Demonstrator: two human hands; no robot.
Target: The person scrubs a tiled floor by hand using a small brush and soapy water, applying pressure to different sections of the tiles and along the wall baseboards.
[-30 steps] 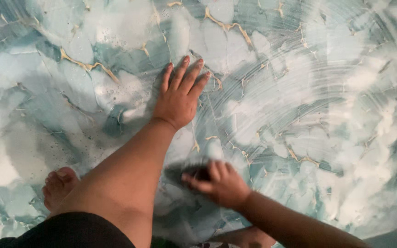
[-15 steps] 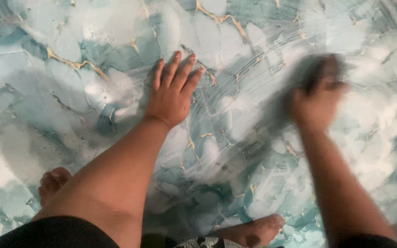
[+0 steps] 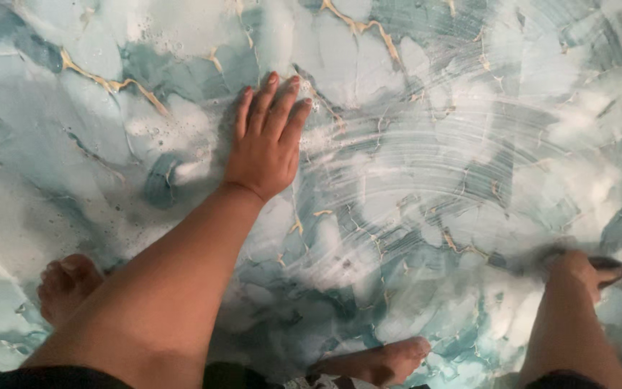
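My left hand [image 3: 263, 142] lies flat on the wet, soapy floor [image 3: 433, 144], palm down with the fingers together and pointing away from me. It holds nothing. My right hand [image 3: 576, 270] is at the lower right, low on the floor, closed around a dark scrubbing thing [image 3: 606, 265] that pokes out to its right. The hand and the thing are blurred. Curved white soap streaks arc across the floor between the two hands.
The floor is teal and white marble-patterned tile with gold veins and foam bubbles near the top left [image 3: 160, 43]. My bare left foot [image 3: 62, 288] and right foot [image 3: 379, 360] rest on the floor near the bottom edge.
My right hand has swept from the upper right down to the lower right, after swinging up from the lower middle. My left hand has stayed planted.
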